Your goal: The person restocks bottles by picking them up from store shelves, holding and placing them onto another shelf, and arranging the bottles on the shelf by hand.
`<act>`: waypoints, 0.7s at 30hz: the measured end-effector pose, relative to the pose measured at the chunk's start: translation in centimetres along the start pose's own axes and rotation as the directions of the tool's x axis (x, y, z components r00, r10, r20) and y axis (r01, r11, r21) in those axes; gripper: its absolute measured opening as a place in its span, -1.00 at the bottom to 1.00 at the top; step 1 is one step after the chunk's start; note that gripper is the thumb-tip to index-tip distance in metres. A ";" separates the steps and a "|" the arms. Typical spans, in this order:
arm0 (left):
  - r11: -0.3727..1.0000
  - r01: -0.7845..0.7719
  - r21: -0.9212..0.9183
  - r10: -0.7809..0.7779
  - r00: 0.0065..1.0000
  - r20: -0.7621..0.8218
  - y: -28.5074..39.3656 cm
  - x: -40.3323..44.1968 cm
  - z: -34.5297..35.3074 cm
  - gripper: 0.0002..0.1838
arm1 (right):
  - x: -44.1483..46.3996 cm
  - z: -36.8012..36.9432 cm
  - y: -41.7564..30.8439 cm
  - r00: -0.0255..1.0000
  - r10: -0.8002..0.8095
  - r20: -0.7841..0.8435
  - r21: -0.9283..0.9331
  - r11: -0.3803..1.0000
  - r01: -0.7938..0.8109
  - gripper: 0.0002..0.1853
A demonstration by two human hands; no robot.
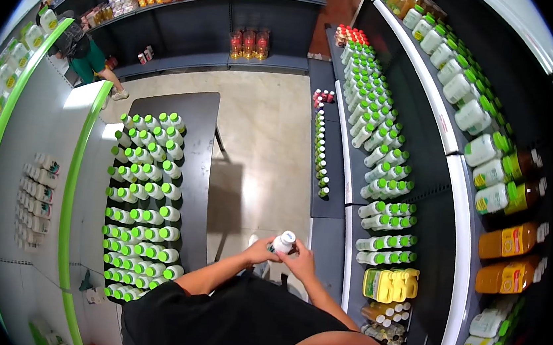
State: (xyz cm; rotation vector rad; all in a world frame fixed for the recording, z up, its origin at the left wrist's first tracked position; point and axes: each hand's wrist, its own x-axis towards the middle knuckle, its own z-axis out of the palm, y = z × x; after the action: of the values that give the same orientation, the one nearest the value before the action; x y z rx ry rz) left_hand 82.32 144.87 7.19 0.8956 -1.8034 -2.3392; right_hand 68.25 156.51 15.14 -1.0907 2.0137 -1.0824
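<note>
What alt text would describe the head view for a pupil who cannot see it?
A person's left hand and right hand hold a white-capped bottle. To the left, green-capped white bottles stand in rows on a dark table; to the right, shelving holds similar bottles and yellow jugs. Another person is at the back left.

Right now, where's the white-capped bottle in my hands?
In the head view, the bottle is between your left hand and right hand, just below the middle, with the dark table to its left and the low shelf to its right.
</note>
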 end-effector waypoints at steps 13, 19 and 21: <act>0.988 0.129 -0.084 -0.117 0.984 0.132 16.1 12.0 -9.0 -0.32 | 17.5 -2.4 -1.2 0.969 -0.073 -0.236 0.096 0.991 0.098 -0.42; 0.965 -0.063 0.256 0.050 0.997 0.055 15.4 20.2 -14.3 -0.36 | 28.1 -2.0 2.8 0.998 0.039 0.050 0.305 0.951 -0.053 -0.44; 0.944 0.021 0.329 -0.025 1.000 0.008 16.7 23.3 -16.8 -0.37 | 32.2 -1.7 4.0 0.973 0.150 0.174 0.313 0.929 -0.199 -0.48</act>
State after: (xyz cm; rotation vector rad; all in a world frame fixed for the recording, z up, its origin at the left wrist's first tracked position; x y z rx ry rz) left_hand 65.97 116.08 10.27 0.9401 -2.2440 -2.0912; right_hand 49.85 130.54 8.67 -0.7773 1.7011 -1.1566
